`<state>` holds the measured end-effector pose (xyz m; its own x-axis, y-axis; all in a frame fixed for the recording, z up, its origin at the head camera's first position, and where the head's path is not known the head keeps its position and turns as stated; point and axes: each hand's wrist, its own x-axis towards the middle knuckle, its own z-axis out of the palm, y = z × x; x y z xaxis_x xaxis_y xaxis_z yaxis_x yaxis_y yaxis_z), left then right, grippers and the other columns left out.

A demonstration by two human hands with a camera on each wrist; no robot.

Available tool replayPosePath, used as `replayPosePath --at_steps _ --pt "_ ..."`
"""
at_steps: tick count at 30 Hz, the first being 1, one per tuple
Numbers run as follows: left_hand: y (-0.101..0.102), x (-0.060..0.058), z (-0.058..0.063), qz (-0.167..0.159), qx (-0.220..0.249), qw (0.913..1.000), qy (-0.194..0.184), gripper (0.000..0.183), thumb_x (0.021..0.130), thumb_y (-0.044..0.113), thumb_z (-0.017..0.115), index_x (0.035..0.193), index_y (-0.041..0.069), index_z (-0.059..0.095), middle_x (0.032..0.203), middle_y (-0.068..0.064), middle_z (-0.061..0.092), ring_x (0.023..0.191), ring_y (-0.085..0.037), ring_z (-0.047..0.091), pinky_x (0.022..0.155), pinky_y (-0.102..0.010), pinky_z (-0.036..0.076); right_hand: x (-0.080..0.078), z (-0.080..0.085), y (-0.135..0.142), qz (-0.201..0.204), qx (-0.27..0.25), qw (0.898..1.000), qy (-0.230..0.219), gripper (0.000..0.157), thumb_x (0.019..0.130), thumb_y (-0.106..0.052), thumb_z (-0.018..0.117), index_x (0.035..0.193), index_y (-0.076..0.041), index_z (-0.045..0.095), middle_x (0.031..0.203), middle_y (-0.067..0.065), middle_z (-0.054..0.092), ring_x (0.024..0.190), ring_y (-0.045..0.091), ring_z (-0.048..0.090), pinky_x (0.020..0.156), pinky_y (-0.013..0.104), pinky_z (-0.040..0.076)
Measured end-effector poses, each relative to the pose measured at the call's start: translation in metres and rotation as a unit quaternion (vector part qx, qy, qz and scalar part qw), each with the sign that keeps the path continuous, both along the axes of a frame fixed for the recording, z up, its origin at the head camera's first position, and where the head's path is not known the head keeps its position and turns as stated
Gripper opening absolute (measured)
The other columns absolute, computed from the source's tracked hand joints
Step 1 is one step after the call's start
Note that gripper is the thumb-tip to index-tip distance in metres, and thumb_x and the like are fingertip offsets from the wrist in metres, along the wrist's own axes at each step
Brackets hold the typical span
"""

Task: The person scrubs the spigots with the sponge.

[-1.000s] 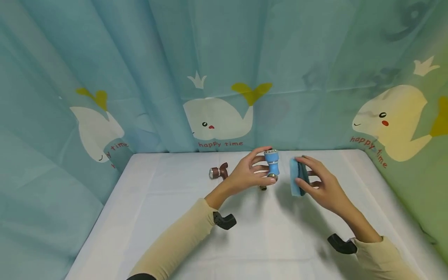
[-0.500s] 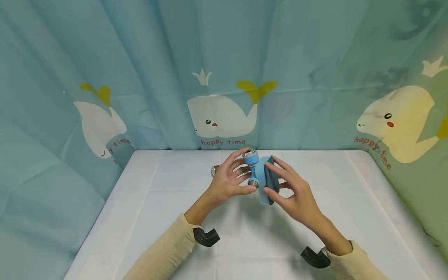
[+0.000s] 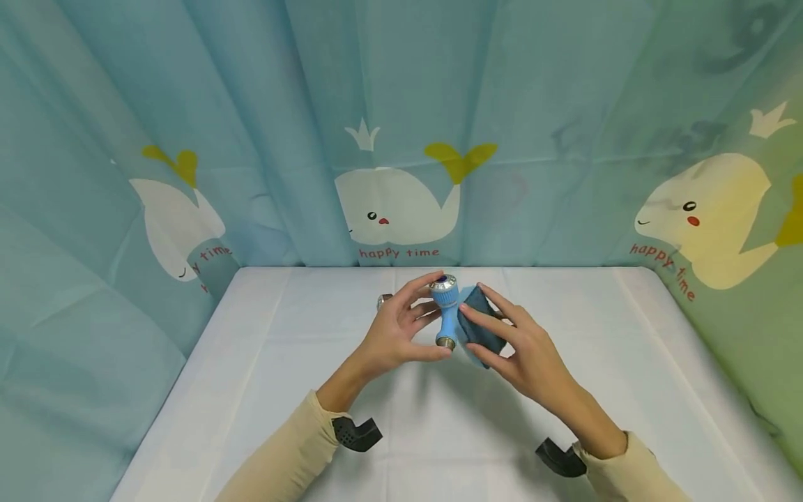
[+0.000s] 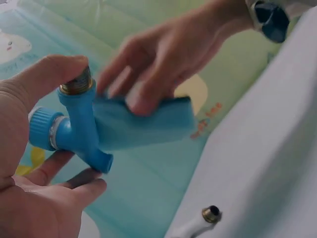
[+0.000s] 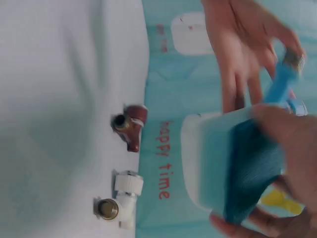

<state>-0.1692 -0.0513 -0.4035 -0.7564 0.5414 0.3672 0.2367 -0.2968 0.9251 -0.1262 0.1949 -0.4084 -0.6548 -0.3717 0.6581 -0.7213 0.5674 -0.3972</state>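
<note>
My left hand grips a blue plastic tap above the table, thumb on its threaded metal end and fingers by the ribbed knob. In the left wrist view the thumb covers part of the brass thread. My right hand pinches a two-tone sponge, light blue on one face and dark blue on the other. The light face lies toward the tap, right at its side. Motion blurs the sponge and right fingers in both wrist views.
On the white table lie a brown tap and a white tap; the left hand hides most of the brown one in the head view. A whale-print curtain stands behind the table's back edge.
Both hands have shifted left, the right one farther, bringing the sponge from apart to right beside the tap. The tap has turned, its knob now tipped more toward the camera.
</note>
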Motion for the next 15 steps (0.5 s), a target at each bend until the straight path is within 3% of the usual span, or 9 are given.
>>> replayPosePath --at_steps 2,6,11,15 --pt "-0.002 0.002 0.000 0.004 -0.006 1.0000 -0.001 0.101 0.074 -0.011 0.085 0.159 0.016 0.037 0.147 -0.018 0.043 0.135 -0.035 0.050 0.115 -0.041 0.041 0.000 0.002 0.000 -0.002 -0.001 1.000 -0.001 0.062 0.082 -0.015 0.088 0.140 -0.019 0.066 0.155 0.015 0.048 0.115 0.032 0.064 0.077 0.038 0.059" --pt "-0.006 0.007 -0.002 0.010 -0.010 0.9999 -0.002 0.100 0.075 -0.006 0.088 0.158 0.017 0.037 0.148 -0.018 0.043 0.134 -0.035 0.051 0.114 -0.042 0.042 0.005 0.000 -0.007 0.032 -0.029 0.999 -0.017 0.061 0.083 -0.014 0.087 0.140 -0.017 0.066 0.154 0.016 0.048 0.106 0.028 0.066 0.069 0.028 0.058" --pt "-0.011 0.011 -0.003 0.001 0.037 0.9987 -0.034 0.103 0.074 0.002 0.092 0.159 0.012 0.034 0.145 -0.021 0.043 0.132 -0.039 0.052 0.112 -0.044 0.044 0.004 -0.004 -0.010 0.003 -0.033 0.999 -0.036 0.065 0.081 -0.009 0.088 0.141 -0.018 0.065 0.154 0.014 0.049 0.116 0.030 0.064 0.066 0.032 0.059" --pt "-0.011 0.007 -0.002 0.001 0.054 0.9978 -0.039 0.104 0.076 0.002 0.091 0.160 0.008 0.030 0.144 -0.022 0.044 0.131 -0.039 0.052 0.111 -0.044 0.046 0.003 -0.004 -0.016 0.025 -0.077 0.995 -0.061 0.069 0.079 -0.003 0.087 0.143 -0.013 0.063 0.153 0.014 0.050 0.108 0.028 0.069 0.070 0.031 0.061"
